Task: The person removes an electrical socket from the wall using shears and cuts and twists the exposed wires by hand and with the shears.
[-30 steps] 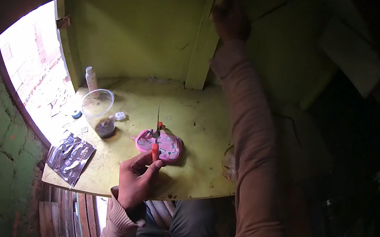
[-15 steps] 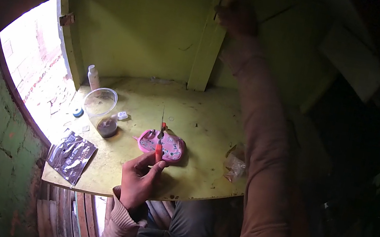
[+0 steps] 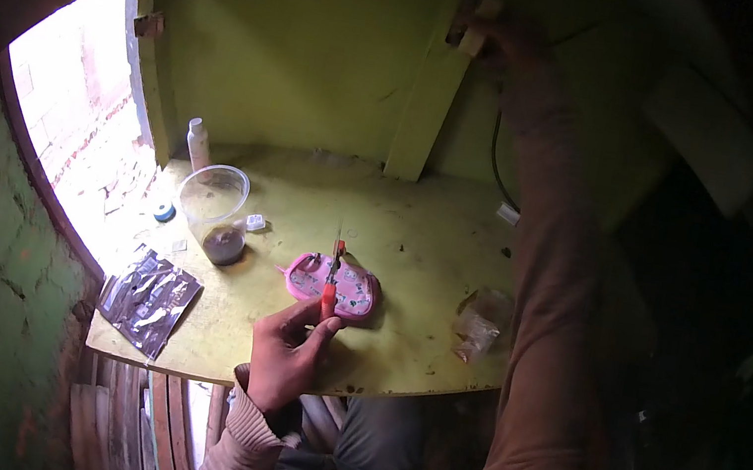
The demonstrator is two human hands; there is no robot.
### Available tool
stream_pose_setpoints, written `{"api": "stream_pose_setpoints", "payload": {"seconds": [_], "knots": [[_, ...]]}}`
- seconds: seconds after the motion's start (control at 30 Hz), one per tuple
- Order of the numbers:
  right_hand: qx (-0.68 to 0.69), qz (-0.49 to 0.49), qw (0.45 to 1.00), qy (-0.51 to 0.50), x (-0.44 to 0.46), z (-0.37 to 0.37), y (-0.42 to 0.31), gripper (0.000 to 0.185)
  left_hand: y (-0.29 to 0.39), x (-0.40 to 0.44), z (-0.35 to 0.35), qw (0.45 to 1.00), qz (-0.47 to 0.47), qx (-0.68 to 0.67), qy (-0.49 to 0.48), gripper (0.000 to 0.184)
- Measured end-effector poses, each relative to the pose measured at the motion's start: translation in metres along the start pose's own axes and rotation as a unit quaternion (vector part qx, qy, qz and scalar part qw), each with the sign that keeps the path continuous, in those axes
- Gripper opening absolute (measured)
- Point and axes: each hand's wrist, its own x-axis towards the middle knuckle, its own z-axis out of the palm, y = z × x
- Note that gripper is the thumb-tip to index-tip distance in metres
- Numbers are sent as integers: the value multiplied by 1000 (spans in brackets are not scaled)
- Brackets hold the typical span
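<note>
My left hand (image 3: 287, 355) is closed around the red handle of a slim tool (image 3: 329, 299), held upright over the table's front edge. The tool has a dark metal middle, a red part higher up and a thin wire-like tip; its exact kind is unclear. Behind it on the table lies a pink patterned zip pouch (image 3: 353, 293). My right hand (image 3: 511, 42) is raised to the wooden post on the back wall. Its fingers are bent at a pale, block-like piece (image 3: 472, 42) there, too dim to name. A dark cable (image 3: 495, 145) hangs below the right hand.
The yellowish table (image 3: 303, 192) holds a clear plastic cup (image 3: 224, 243) with dark contents, a white bottle (image 3: 198, 145), a blue-and-white spool-like item (image 3: 164, 212), a silvery packet (image 3: 149, 304) and a clear plastic bag (image 3: 481, 326). A white piece (image 3: 507, 214) is at the cable's lower end.
My right hand has shifted slightly on the post, and the pale piece shows by its fingers. The hanging cable with its white end has come into sight. My left hand keeps its hold.
</note>
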Motion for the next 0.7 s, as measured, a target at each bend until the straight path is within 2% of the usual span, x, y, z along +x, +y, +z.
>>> {"api": "stream_pose_setpoints", "payload": {"seconds": [0.07, 0.17, 0.27, 0.4, 0.47, 0.53, 0.6, 0.67, 0.7], "knots": [[14, 13, 1000, -6, 8, 0, 0, 53, -3, 2, -1, 999, 31, 15, -13, 22], [5, 18, 1000, -12, 7, 3, 1, 53, -6, 2, -1, 1000, 22, 3, -10, 24], [-103, -35, 994, 1, 4, 0, -2, 55, -3, 0, 0, 1000, 11, -5, -6, 24], [-124, -65, 990, 6, -2, 12, 5, 56, -2, 0, -2, 1000, -7, 5, -15, 25], [-209, -254, 926, 184, -47, 22, -13, 52, -1, 0, -1, 1000, -3, -5, -8, 25], [-249, -279, 902, 217, -95, 34, -13, 47, 4, 0, -1, 999, -11, -37, -15, 25], [-217, -174, 958, 74, -165, 45, -34, 44, 9, -1, -4, 995, -40, -88, -27, 27], [-174, -220, 957, -76, -226, 41, -63, 46, 16, 6, 5, 993, -8, -111, -34, 28], [-159, -246, 950, -104, -248, 37, -73, 51, 21, 12, 9, 990, 22, -135, -41, 30]]}}
